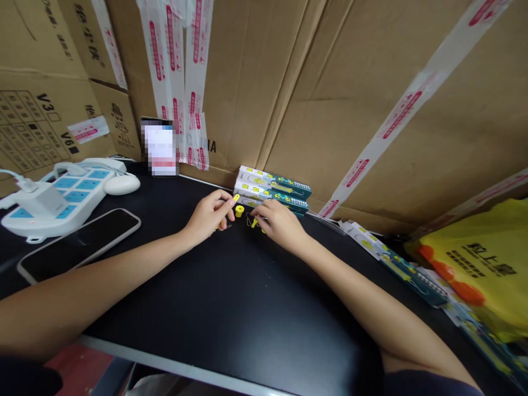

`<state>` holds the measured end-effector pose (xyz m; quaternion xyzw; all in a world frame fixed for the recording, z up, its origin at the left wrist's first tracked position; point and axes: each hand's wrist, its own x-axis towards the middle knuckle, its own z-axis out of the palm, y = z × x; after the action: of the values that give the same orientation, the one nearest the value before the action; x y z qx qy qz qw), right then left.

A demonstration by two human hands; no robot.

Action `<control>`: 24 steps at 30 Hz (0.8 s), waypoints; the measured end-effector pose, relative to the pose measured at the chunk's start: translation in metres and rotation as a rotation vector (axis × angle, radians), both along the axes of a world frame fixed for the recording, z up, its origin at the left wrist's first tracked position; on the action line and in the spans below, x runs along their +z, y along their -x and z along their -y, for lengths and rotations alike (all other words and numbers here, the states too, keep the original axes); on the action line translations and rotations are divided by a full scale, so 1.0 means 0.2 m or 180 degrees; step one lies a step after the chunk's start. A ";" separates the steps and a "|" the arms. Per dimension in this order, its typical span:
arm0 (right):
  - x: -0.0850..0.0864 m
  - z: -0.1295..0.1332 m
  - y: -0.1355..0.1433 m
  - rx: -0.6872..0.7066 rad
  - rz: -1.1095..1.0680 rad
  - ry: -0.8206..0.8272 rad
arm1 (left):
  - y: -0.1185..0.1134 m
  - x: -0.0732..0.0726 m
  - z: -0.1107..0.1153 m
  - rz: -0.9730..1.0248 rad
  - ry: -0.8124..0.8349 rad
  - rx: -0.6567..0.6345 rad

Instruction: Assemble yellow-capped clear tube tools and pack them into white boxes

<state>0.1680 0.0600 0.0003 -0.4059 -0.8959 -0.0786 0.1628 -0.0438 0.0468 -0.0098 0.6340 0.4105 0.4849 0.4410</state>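
Between thumb and forefinger, my left hand (210, 215) pinches a small yellow piece (236, 198) with a hole in it. Just right of it, a yellow spool-shaped part (240, 211) rests on the black table (231, 308). My right hand (278, 221) reaches down to the table with bent fingers, its fingertips at another small yellow piece (254, 223) and thin wire parts. Whether it grips that piece is too small to tell. A small spring (229, 226) lies beside my left fingers.
Two narrow boxes (272, 190) lie behind my hands against the cardboard. On the left are a power strip (78, 192), a white mouse (121, 185), a phone (82, 242) and an upright lit phone (160, 147). More boxes (396, 264) and a yellow bag (487, 264) are right.
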 end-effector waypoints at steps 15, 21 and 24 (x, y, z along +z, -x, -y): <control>0.06 0.07 -0.17 -0.0068 0.0433 0.0801 | -0.05 0.00 0.11 -0.1086 0.0163 -0.0751; 0.11 0.03 -0.31 -0.0607 0.0381 0.0739 | -0.04 0.01 0.11 -0.1218 0.0150 -0.0731; 0.08 -0.01 -0.35 -0.0697 0.0500 0.1073 | -0.04 0.01 0.11 -0.1253 0.0162 -0.0755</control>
<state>0.2378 0.0629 0.0172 -0.5149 -0.8568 0.0237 0.0129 -0.0348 0.0243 -0.0081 0.7488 0.4233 0.2862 0.4221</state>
